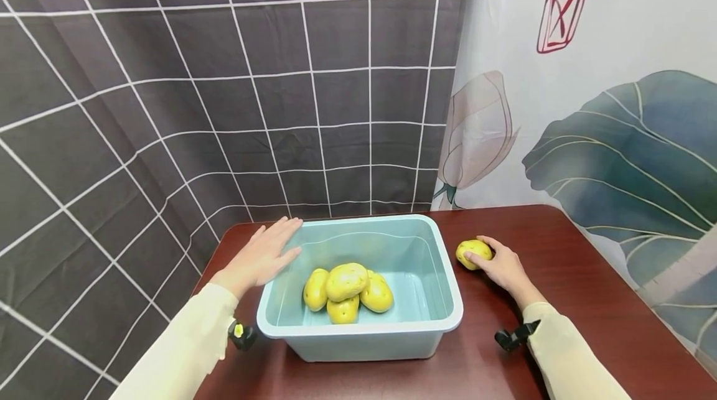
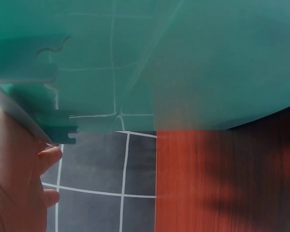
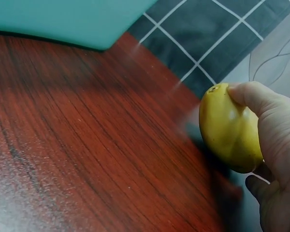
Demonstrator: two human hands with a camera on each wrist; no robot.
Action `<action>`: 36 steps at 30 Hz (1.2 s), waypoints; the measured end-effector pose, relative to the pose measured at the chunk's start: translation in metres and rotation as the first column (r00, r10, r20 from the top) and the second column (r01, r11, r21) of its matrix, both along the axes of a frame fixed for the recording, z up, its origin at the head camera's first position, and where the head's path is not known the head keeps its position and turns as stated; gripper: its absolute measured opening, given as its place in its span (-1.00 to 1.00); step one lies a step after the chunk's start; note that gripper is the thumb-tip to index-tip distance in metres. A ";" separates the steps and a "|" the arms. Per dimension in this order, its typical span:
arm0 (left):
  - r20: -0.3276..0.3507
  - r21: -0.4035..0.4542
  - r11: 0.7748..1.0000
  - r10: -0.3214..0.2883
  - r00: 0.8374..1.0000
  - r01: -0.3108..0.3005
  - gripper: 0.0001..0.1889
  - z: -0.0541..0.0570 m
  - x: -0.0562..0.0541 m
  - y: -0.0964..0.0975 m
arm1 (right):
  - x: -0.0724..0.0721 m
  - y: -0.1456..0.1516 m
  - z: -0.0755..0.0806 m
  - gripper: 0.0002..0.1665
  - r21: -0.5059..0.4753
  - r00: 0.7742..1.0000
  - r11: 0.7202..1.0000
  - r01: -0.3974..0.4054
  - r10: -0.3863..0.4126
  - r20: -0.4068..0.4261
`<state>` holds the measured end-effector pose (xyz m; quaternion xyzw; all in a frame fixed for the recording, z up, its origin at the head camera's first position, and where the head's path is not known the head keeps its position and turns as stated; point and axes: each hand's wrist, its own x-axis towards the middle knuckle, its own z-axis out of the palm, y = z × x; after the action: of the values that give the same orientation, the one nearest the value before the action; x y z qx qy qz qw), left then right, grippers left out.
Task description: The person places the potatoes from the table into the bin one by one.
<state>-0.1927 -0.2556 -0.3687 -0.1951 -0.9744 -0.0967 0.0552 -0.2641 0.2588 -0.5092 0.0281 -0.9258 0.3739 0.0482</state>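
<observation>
A light blue plastic tub (image 1: 358,328) stands on the table with several yellow potatoes (image 1: 346,281) piled inside it, left of its middle. My left hand (image 1: 263,254) lies at the tub's left rim, its fingers stretched toward the back corner. Close up in the left wrist view, the left hand (image 2: 19,179) is by the rim beside the tub's green-looking wall (image 2: 183,58). Right of the tub, my right hand (image 1: 504,266) grips one more potato (image 1: 473,254) between thumb and fingers. That potato (image 3: 228,128) seems just off the table in the right wrist view.
The dark red wooden table (image 1: 521,226) ends at a back edge just behind the tub. A dark grid-patterned curtain (image 1: 336,101) hangs behind and to the left. On the right hangs a white cloth (image 1: 504,33) with printed leaves.
</observation>
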 end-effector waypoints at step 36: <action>0.019 0.023 1.000 0.003 1.000 -0.003 -0.34 0.001 0.001 0.002 | 0.031 0.007 0.004 0.05 0.131 0.994 0.991 -0.011 0.025 -0.105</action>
<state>-0.1916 -0.2538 -0.3680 -0.1921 -0.9740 -0.1099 0.0485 -0.2333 0.2661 -0.5050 0.0597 -0.9440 0.3111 0.0924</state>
